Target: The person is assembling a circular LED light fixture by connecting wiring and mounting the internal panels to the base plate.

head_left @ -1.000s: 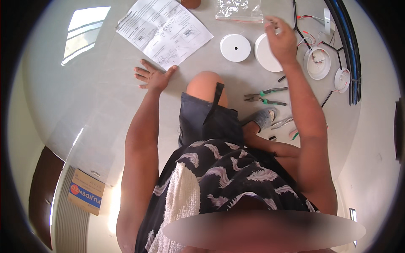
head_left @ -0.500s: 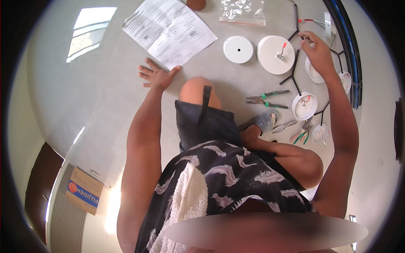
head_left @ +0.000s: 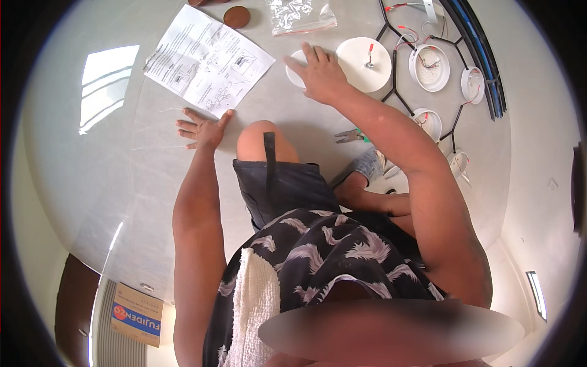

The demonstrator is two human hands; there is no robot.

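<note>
My left hand point(head_left: 205, 131) is pressed on the grey floor with its fingers spread, its thumb at the near corner of a printed instruction sheet point(head_left: 208, 61). My right hand point(head_left: 321, 74) reaches across to the smaller white disc point(head_left: 295, 72), covering much of it. Its fingers are stretched out and a little apart; no grip on the disc is visible. Just right of that hand lies a larger white round plate point(head_left: 376, 64) with a small metal fitting and a red connector at its middle.
Black branching rods point(head_left: 396, 79) link several white round cups point(head_left: 429, 68) with red-tipped wires at the right. Beyond them runs a bundle of dark tubes point(head_left: 477, 52). Pliers point(head_left: 348, 136) lie partly under my right forearm. A clear plastic bag point(head_left: 302, 18) and brown discs point(head_left: 236, 18) sit far off.
My right hand has moved left from the black rods to the smaller white disc. My left hand stays flat beside the sheet. The whole view has shifted somewhat.
</note>
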